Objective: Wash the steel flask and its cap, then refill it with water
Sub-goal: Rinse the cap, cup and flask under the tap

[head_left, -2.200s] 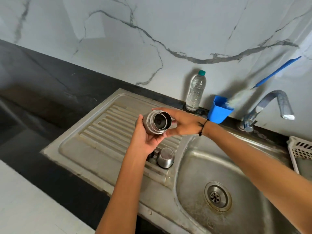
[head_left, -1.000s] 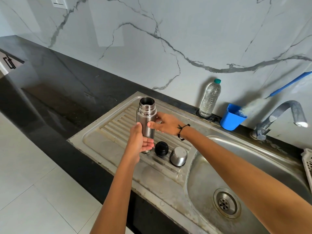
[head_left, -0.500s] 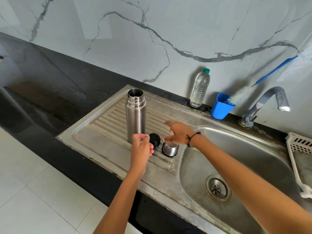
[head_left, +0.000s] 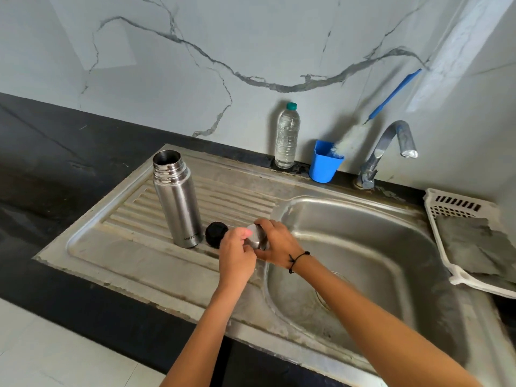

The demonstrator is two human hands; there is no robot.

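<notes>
Steel flask (head_left: 177, 199) stands upright on the ribbed drainboard (head_left: 134, 219), mouth open, no lid on. It is untouched, well left of both hands.

Landmark: the flask. Just right of its base, the black stopper (head_left: 215, 234) lies on the drainboard, close to the flask but whether touching cannot be told. Right of the stopper, the steel cap (head_left: 256, 236) sits at the drainboard's edge beside the basin.

Grip state: both hands are on the steel cap. Right hand (head_left: 279, 243) has its fingers curled over the cap's top and far side, closed around it. Left hand (head_left: 237, 256) comes in from the near side, thumb and fingers curled against the cap's near face; its fingertips are partly hidden, so the exact contact is unclear, but it reads as holding the cap too. The cap lies between the 2 hands, only a small patch of its rounded top showing. Whether it is lifted off the drainboard cannot be told. A dark cord band (head_left: 297, 259) circles the right wrist.

Further right of the flask: the sink basin (head_left: 377, 247), drain mostly hidden under the right forearm. Behind and right of the flask, against the marble wall: 1 clear plastic bottle (head_left: 287, 136) with a green lid, then a blue cup (head_left: 324, 163) holding a bottle brush (head_left: 391, 96) with a blue handle, then the tap (head_left: 388, 146), no water running. Far right: a white plastic basket (head_left: 446, 205) with a grey cloth (head_left: 480, 244) in it. The dark bench (head_left: 55, 152) runs left of and behind the flask.
</notes>
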